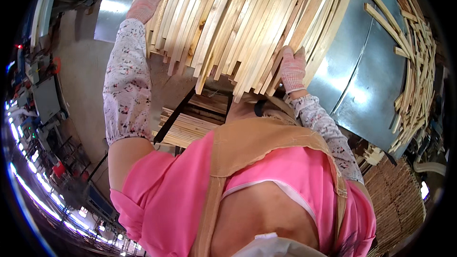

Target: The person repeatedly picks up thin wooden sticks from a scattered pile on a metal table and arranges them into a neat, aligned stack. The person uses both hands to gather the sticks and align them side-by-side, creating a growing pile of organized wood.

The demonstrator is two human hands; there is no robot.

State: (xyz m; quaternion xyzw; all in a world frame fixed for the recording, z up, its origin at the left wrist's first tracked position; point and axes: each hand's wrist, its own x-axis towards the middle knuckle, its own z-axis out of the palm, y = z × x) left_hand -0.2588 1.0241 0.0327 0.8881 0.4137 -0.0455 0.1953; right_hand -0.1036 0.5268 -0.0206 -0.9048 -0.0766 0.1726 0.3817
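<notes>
A broad layer of pale wooden strips (233, 24) lies side by side in front of me, with uneven ends pointing toward my body. At its far left edge, my left hand (145, 5), in a pinkish knit glove, rests with its fingers spread and the thumb reaching over the outer strips. My right hand (292, 69), gloved alike, is at the near ends on the right side. Its fingers close on the end of a wooden strip (312, 12) there; the underside of that grip is hidden.
The strips lie over a shiny metal tabletop (366, 76). On its right side is a tangled heap of thin wooden offcuts (419, 76). More stacked strips (185, 128) sit lower, beyond a dark frame bar (176, 116). Machinery (47, 97) lines the left.
</notes>
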